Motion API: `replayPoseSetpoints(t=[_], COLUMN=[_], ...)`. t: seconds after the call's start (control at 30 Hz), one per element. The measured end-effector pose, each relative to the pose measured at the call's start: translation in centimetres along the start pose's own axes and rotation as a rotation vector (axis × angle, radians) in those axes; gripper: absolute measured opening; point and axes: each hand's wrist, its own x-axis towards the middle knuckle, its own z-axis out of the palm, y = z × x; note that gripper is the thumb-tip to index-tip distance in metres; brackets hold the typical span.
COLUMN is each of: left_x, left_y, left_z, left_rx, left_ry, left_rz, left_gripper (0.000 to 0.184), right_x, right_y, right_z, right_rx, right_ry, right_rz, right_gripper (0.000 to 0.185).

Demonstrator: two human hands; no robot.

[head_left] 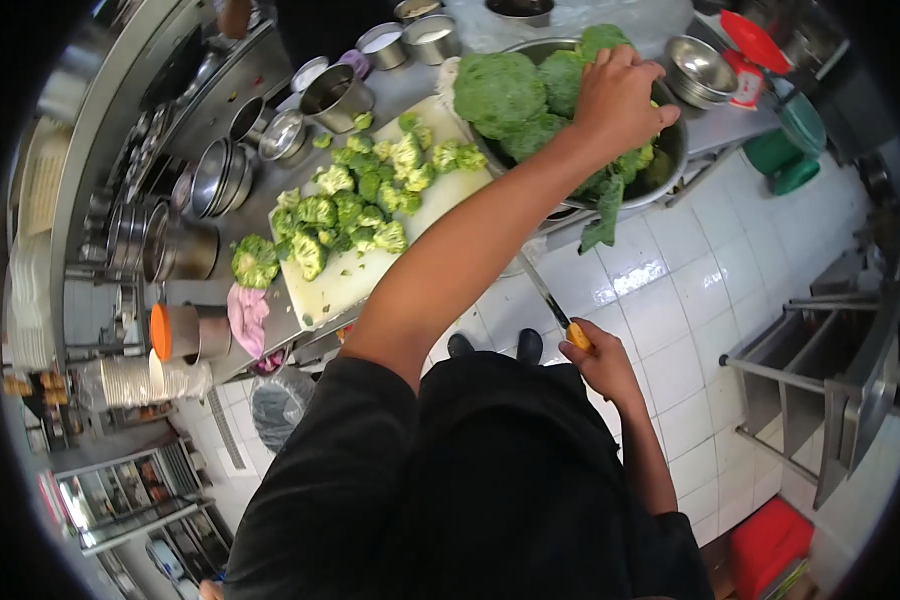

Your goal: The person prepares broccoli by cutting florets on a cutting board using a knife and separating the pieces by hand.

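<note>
Tiled floor [690, 270] fills the right of centre; bench [398, 92] crosses the upper half. On it, left of centre, cutting board [335, 290]; upper right of centre, steel bowl [684, 155], by the near edge. Broccoli heads [500, 95] rise above the bowl's rim; one leaf [602, 215] hangs outside. Cut florets [355, 205] spread across the board. Left hand [620, 95] is over the bowl, fingers bent down onto the greens; whether it grips a piece cannot be told. Right hand [605, 360], below, wraps the handle of a knife [550, 300], blade toward the bench.

Handling (judged): heads fairly light, stalks stiff, crowns crumbly, leaves floppy, slippery if wet; best hold is the stalk. Edges: rim may snag leaves; blade sits below the left forearm [480, 230]. Most room seems to lie over the floor, right of the knife.
</note>
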Motion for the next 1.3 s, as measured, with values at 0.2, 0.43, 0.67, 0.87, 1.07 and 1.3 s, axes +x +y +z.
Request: replayPoseSetpoints(t=[0.2, 0.43, 0.67, 0.87, 1.07, 1.3], left_x=[-8.7, -11.4, -12.0, -13.1, -9.1, 0.2], left_y=[-7.7, -13.8, -15.4, -19.0, -15.3, -1.6], left_z=[-11.7, -9.4, -9.5, -11.3, -14.3, -4.2], left_rx=[0.229, 0.553, 0.514, 0.385, -0.043, 0.036], left_ry=[0.276, -0.702, -0.594, 0.149, 0.311, -0.252], left_rz=[-0.395, -0.652, -0.539, -0.612, -0.561, -0.029], left_gripper=[0.033, 0.061, 0.053, 0.048, 0.047, 0.048], right_x=[-1.2, -2.0, -1.8, -1.3, -1.6, -2.5], right_y=[0.1, 0.3, -0.1, 0.1, 0.1, 0.5], right_z=[-1.4, -3.2, -3.6, -3.3, -3.1, -2.4], right_rx=[0.005, -0.079, -0.076, -0.030, 0.012, 0.022], right_ry=[-0.016, 0.000, 0.002, 0.004, 0.001, 0.031], right_rz=[0.088, 0.057, 0.049, 0.051, 0.076, 0.095], right_gripper=[0.042, 0.042, 0.042, 0.042, 0.044, 0.045])
